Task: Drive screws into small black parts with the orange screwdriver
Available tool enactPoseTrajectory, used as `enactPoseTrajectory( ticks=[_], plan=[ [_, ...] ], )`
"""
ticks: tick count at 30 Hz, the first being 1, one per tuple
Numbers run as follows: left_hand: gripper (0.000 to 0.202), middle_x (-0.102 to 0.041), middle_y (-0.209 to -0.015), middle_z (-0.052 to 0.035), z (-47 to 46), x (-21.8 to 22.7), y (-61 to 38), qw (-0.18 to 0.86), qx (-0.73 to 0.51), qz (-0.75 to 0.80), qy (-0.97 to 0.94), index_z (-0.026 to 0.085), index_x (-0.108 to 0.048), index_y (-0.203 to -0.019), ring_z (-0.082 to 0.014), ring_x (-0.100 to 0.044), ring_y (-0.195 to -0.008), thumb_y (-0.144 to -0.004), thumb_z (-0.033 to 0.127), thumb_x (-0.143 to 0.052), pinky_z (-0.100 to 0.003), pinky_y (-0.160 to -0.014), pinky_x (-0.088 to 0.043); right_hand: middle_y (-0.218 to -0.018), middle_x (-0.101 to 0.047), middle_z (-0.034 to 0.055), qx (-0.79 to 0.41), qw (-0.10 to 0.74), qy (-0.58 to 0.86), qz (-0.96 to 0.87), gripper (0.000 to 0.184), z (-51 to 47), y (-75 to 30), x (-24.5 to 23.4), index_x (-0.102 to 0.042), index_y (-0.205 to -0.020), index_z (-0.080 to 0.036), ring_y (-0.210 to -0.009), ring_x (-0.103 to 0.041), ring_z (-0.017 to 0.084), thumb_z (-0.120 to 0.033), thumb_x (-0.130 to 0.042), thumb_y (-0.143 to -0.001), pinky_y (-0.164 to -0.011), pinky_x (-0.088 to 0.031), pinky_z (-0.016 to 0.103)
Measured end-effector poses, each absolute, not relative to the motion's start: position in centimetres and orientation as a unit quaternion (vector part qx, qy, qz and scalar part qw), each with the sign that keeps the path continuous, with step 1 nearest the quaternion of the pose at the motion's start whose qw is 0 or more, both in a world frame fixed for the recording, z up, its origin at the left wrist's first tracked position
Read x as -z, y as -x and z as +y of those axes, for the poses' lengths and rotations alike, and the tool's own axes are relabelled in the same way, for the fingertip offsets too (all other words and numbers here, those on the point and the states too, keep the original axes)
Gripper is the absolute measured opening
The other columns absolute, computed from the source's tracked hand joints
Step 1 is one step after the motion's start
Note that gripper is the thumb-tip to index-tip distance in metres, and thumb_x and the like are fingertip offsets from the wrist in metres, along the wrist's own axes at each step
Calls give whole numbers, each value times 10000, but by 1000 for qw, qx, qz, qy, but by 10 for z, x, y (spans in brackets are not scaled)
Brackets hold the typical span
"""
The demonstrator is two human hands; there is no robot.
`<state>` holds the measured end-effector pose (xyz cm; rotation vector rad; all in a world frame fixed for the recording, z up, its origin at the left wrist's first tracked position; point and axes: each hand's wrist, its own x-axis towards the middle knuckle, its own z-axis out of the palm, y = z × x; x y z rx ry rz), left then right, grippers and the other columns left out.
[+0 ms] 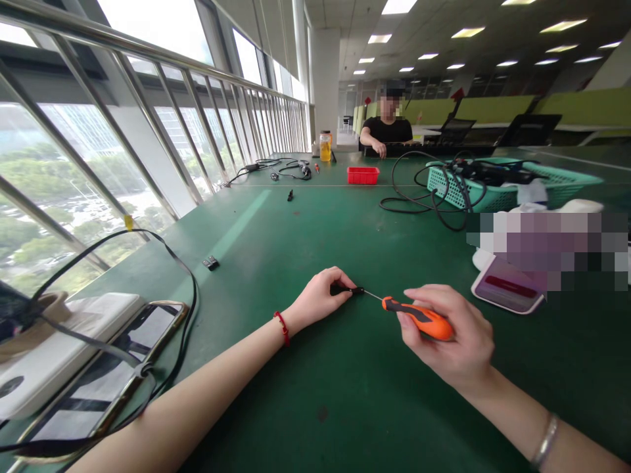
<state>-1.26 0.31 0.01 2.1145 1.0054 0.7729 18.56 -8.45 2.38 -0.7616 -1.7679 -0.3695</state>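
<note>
My left hand, with a red bracelet at its wrist, pinches a small black part low over the green table. An orange-and-grey screwdriver lies across the fingers of my right hand. Its thin metal shaft points left, and the tip meets the black part or is very close to it; the exact contact is too small to tell. Much of the black part is hidden behind my left fingers. A small black block lies farther left, and a smaller black piece lies beyond it.
At the left, a black cable loops by a phone and a white power bank. Another phone lies right. Farther back are a red bin, a teal basket with cables, a jar and a seated person.
</note>
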Motion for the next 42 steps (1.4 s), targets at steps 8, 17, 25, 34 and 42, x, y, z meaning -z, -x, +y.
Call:
enactPoseTrajectory(
  ticks=[8, 17, 25, 34, 42],
  plan=[
    [89, -645, -910, -65, 3, 0, 13, 334, -294, 385, -809, 144, -643, -833, -170, -599, -851, -782, 176, -578, -297, -805, -503, -841, -639, 48, 160, 578, 310, -737, 443, -83, -184, -24, -513, -1157, -193, -702, -645, 182, -130, -638, -736, -580, -570, 321],
    [87, -645, -923, -64, 3, -1, 12, 333, -293, 386, -809, 147, -643, -834, -167, -598, -854, -784, 178, -578, -295, -808, -500, -894, -644, 63, 145, 576, 327, -735, 449, -83, -189, -17, -522, -1156, -191, -688, -628, 166, -138, -661, -732, -575, -565, 306],
    [99, -645, -927, -66, 4, 0, 13, 329, -290, 384, -812, 142, -642, -844, -170, -597, -858, -793, 180, -567, -302, -810, -498, -805, -620, 31, 147, 553, 325, -753, 388, -85, -187, -20, -551, -1102, -178, -576, -585, 128, -127, -655, -732, -540, -542, 283],
    [96, -647, -928, -66, 4, 1, 13, 331, -293, 384, -811, 146, -645, -840, -173, -602, -864, -792, 188, -574, -305, -818, -506, -828, -631, 41, 147, 546, 324, -758, 361, -84, -186, -23, -545, -1095, -189, -633, -615, 144, -136, -638, -750, -600, -567, 306],
    [96, -649, -933, -68, 4, 1, 12, 334, -293, 384, -810, 143, -638, -846, -174, -602, -869, -792, 183, -569, -308, -823, -506, -870, -623, 64, 126, 571, 310, -750, 478, -84, -187, -21, -498, -1205, -176, -724, -627, 179, -124, -588, -738, -610, -560, 327]
  ],
)
